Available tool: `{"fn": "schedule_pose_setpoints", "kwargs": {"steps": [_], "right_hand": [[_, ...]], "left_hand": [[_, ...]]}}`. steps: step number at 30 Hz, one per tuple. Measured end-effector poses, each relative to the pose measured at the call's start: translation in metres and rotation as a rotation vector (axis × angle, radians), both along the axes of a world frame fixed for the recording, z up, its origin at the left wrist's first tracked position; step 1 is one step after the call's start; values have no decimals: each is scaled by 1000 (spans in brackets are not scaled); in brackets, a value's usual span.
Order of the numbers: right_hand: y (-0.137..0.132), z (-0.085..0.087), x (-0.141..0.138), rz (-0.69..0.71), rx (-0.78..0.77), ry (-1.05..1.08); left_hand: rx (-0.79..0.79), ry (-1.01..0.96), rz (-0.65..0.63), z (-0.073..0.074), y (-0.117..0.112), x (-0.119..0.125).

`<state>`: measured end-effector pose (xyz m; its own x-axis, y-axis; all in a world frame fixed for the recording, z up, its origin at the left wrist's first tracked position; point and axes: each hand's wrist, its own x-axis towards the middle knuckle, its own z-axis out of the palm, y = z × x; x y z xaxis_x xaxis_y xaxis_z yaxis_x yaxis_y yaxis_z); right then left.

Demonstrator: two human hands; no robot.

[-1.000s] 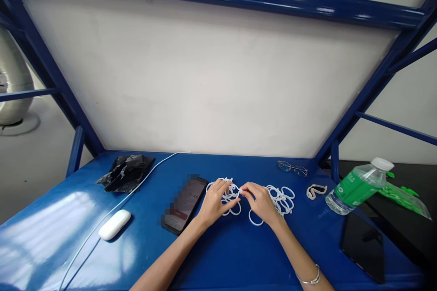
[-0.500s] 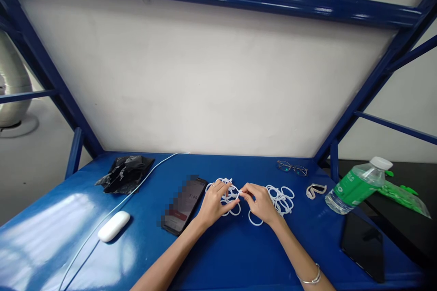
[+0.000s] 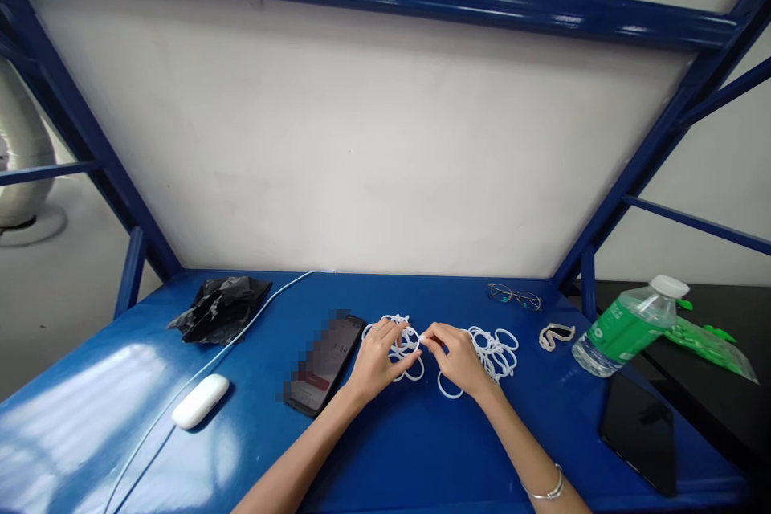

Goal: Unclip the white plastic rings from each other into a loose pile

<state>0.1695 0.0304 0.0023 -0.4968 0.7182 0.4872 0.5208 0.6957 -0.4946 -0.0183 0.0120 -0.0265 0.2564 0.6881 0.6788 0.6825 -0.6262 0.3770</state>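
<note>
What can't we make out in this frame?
Head view only:
1. Left hand and right hand pinch white rings; how many is too small to tell and hidden behind the hands.
2. Phone screen: left part pixelated, rest too small to read.
3. Bottle label: text too small.
4. Dark device: blank screen, type unclear.

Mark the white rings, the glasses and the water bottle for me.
white rings (image 3: 495,352), head view, middle of the loose pile.
glasses (image 3: 514,296), head view, on the bridge.
water bottle (image 3: 623,329), head view, on the green label.
</note>
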Motion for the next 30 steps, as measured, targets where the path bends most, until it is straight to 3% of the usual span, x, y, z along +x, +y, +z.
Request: {"fn": "schedule_pose_setpoints", "kwargs": {"steps": [3,9,12,30], "right_hand": [[1,6,2,-28,0,-81],[9,11,15,-261,54,-359],[11,8,20,-323,9,-451],[6,2,19,-281,-72,-502]], "left_hand": [[-19,29,50,1,-1,1],[-35,65,257,-4,4,-1],[-68,114,321,-9,7,-2],[-117,157,337,-22,8,-2]]}}
